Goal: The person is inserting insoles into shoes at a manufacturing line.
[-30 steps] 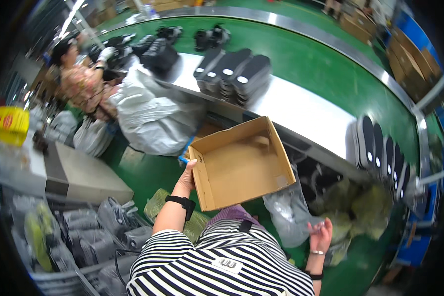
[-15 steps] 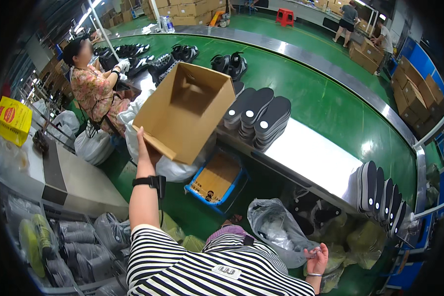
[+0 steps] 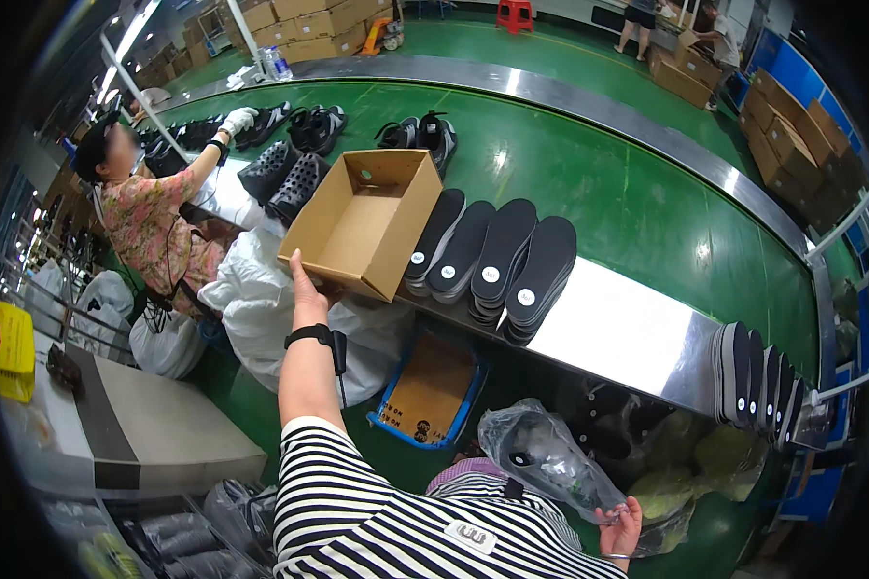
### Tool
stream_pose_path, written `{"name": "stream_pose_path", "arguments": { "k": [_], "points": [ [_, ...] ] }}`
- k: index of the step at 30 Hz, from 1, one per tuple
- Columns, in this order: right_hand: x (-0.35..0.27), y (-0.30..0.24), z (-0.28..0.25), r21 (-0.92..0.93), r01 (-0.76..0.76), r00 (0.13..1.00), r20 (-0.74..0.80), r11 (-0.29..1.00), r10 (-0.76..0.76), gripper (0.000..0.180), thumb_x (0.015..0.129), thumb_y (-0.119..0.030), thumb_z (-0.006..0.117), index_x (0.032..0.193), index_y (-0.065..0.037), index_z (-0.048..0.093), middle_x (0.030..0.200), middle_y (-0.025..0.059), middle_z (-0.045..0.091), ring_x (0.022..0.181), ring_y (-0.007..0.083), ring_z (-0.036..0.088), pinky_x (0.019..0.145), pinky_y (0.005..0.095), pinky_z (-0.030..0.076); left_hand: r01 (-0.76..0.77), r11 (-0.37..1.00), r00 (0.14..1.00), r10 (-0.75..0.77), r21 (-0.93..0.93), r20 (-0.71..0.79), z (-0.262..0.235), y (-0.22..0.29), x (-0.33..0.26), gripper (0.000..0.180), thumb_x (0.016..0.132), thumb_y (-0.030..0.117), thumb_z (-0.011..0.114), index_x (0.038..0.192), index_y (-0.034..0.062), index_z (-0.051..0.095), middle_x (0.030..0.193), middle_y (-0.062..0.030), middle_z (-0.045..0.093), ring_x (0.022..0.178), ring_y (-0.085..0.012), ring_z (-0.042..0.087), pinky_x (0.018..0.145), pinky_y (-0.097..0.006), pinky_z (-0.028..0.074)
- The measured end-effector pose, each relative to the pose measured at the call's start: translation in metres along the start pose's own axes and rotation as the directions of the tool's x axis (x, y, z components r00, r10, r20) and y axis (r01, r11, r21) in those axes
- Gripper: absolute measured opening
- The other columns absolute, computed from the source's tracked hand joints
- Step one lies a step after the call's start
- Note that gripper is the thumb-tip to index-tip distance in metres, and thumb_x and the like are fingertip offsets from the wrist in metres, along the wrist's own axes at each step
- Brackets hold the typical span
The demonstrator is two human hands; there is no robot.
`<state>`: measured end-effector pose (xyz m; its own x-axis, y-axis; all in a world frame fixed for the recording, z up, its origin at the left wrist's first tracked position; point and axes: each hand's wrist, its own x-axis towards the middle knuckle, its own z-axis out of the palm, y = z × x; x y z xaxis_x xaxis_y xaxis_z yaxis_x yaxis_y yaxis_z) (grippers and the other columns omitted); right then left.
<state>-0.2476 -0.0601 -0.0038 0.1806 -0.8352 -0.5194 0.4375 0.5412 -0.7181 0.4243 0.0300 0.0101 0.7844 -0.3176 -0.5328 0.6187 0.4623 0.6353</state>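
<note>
An open, empty-looking cardboard box (image 3: pixel 410 232) is tilted up over the left part of the metal bench, its open side facing up. My left hand (image 3: pixel 311 288) grips its lower near edge, thumb on the rim and fingers underneath. Low at the right, my right hand (image 3: pixel 620 529) pinches the gathered mouth of a clear plastic bag (image 3: pixel 550 454). Inside that bag are crumpled clear film and a small dark item. Beside the box, several stacks of black insoles (image 3: pixel 497 251) with white round stickers lie on the bench.
More insole stacks (image 3: pixel 743 376) stand at the bench's right end. A blue-rimmed crate (image 3: pixel 454 415) is below. Black shoes (image 3: pixel 319 127) line the green conveyor (image 3: pixel 570 164). At left, a co-worker (image 3: pixel 154 212) reaches toward shoes; a white sack (image 3: pixel 261 309) hangs between us.
The box has come down toward the bench and its opening has turned upward, with my left hand still on it. My right hand keeps the bag. The co-worker's gloved hand has reached out toward the shoes.
</note>
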Motion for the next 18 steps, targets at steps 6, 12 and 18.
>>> {"name": "stream_pose_path", "arguments": {
  "k": [6,12,18],
  "points": [
    [0.0,0.004,0.029,-0.053,-0.032,0.998,-0.06,0.998,0.029,0.032,0.074,-0.004,0.051,0.104,-0.013,0.048,0.08,0.0024,0.054,0.067,0.0165,0.054,0.071,0.0459,0.048,0.026,1.0,1.0,-0.026,-0.008,-0.017,-0.015,0.001,0.032,0.098,0.05,0.069,0.056,0.126,0.0151,0.029,0.125,-0.0123,0.03,0.112,-0.0311,0.03,0.086,-0.052,0.029],
    [0.005,0.013,0.046,-0.092,-0.067,0.996,-0.062,0.993,0.061,0.031,0.074,-0.003,0.051,0.104,-0.012,0.049,0.078,0.003,0.054,0.066,0.0158,0.054,0.071,0.0463,0.048,-0.043,0.998,0.999,0.044,0.038,-0.027,-0.009,0.003,0.038,0.092,0.053,0.067,0.058,0.125,0.0173,0.03,0.124,-0.0099,0.032,0.111,-0.0297,0.034,0.084,-0.051,0.034],
    [0.004,0.02,0.053,-0.036,-0.069,0.997,-0.04,0.997,0.068,0.031,0.072,-0.006,0.055,0.102,-0.008,0.049,0.078,0.0071,0.055,0.066,0.0207,0.055,0.07,0.0473,0.049,-0.038,0.991,0.993,0.052,0.128,-0.106,-0.028,-0.004,0.044,0.09,0.054,0.063,0.062,0.124,0.0177,0.03,0.122,-0.01,0.036,0.11,-0.03,0.037,0.084,-0.049,0.036]
  ]
}}
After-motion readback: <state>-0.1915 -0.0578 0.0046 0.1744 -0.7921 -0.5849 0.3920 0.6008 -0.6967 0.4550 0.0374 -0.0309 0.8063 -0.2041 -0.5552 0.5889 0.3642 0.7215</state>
